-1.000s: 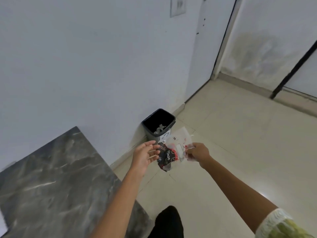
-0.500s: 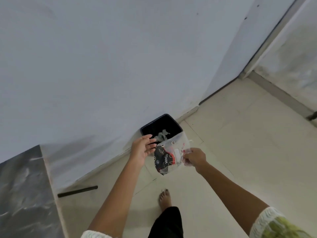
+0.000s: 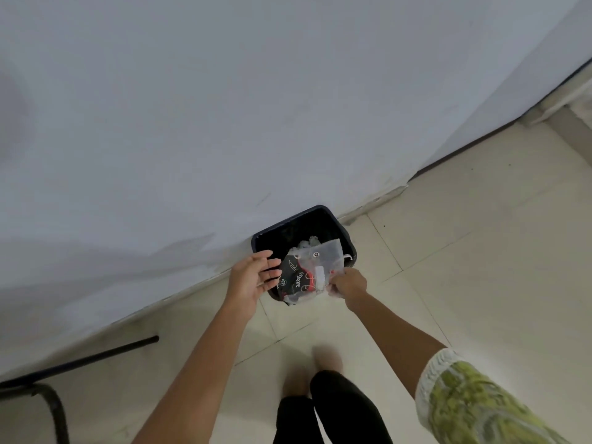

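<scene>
A plain pale wall meets a floor of cream tiles, and against the skirting stands a small black bin with its mouth open to the camera and a crumple of clear plastic lying inside. Above the near half of that mouth a person holds a clear plastic packet, flat and tilted, its upper corner over the bin's middle and its lower edge past the near rim. The packet is see-through and wrinkled, with a small round dark mark near the top and a white label towards the right; its lower left part is filled by a black wrapper with white lettering and a red patch. The right hand pinches the packet's lower right edge between thumb and curled fingers, a fold of the plastic bunched in the grip. The left hand is held up just beside the packet's left edge, palm towards it, fingers straight and slightly spread; whether the fingertips touch the plastic cannot be told. A green-and-white patterned sleeve covers the right upper arm. Below, dark trousers and a blurred bare foot show on the tiles, and a black metal bar lies along the floor at left.
</scene>
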